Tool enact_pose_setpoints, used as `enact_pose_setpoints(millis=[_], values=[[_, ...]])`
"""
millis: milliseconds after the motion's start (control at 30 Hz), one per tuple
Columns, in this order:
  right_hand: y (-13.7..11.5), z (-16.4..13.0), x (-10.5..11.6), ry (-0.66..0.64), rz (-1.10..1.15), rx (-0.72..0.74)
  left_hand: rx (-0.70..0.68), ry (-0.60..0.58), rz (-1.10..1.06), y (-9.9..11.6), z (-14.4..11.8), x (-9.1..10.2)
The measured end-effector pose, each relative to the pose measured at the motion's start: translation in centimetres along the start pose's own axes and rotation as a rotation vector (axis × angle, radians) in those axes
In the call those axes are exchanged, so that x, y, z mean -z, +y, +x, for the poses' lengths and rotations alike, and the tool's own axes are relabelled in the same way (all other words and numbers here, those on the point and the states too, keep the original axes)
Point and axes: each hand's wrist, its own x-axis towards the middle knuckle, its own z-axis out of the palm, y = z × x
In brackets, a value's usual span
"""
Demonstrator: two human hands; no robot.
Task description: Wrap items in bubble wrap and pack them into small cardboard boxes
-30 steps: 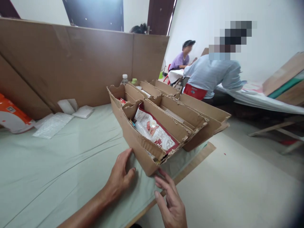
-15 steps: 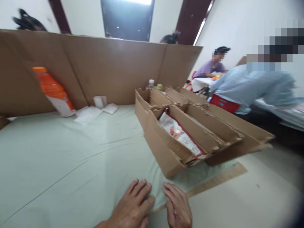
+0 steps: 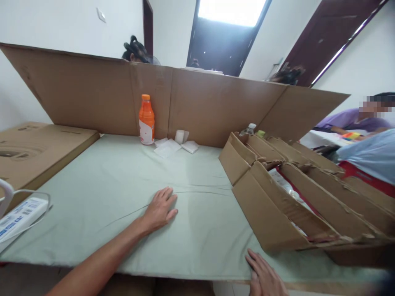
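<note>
First, at the left, a white box with blue print (image 3: 24,217) lies on the pale green cloth (image 3: 200,222), just in front of a flat brown carton (image 3: 46,150). Further along, an orange bottle (image 3: 146,123) stands upright before the cardboard screen (image 3: 212,107). Nearer the front edge, the left hand (image 3: 159,210) rests palm down on the cloth, fingers extended, thumb apart, gripping nothing. Pale, thin packets (image 3: 168,149) lie just right of the bottle's base. Next, the cardboard bins (image 3: 259,205) stand at the table's right end, with a red-edged item (image 3: 285,181) inside one. Close to their near corner, the right hand (image 3: 266,274) reaches over the front edge, fingers straight, nothing visible in its grasp. Far right sits a person in purple (image 3: 341,119), behind a light blue garment (image 3: 370,152).
</note>
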Motion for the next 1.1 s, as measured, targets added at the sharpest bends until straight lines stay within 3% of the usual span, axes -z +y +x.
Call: enact_pose_setpoints(millis=[167, 333, 500, 600, 733, 867, 967, 1033, 1067, 1100], values=[[-0.4, 0.4, 0.1, 0.058, -0.016, 0.013, -0.018, -0.005, 0.063, 0.2, -1.7, -1.7], [0.7, 0.3, -0.5, 0.055, 0.033, 0.027, -0.016, 0.022, 0.126, 0.7, -1.7, -1.4], [-0.8, 0.0, 0.1, 0.1, -0.002, -0.056, -0.036, 0.013, 0.156, 0.6, -2.2, -1.4], [-2.2, -0.1, 0.6, 0.075, -0.06, -0.105, -0.09, 0.002, 0.171, -0.4, -2.4, -2.1], [-3.4, 1.0, 1.6, 0.016, -0.06, -0.145, -0.217, 0.122, 0.314, -2.5, -2.5, -3.4], [-4.4, 5.7, 6.6, -0.084, 0.09, -0.085, -0.302, 0.193, 0.369, -3.9, -2.9, -4.4], [-4.0, 12.4, 12.4, 0.075, 0.093, -0.105, -0.311, 0.195, 0.375, -4.5, -3.0, -4.7], [-2.6, 17.8, 15.4, 0.157, 0.031, -0.2, -0.297, 0.183, 0.379, -4.7, -3.0, -4.8], [-1.6, 20.4, 16.2, 0.096, 0.015, -0.245, -0.292, 0.175, 0.383, -4.8, -3.0, -4.8], [-0.4, 22.7, 16.4, -0.05, 0.023, -0.268, -0.295, 0.173, 0.388, -4.8, -2.9, -4.8]])
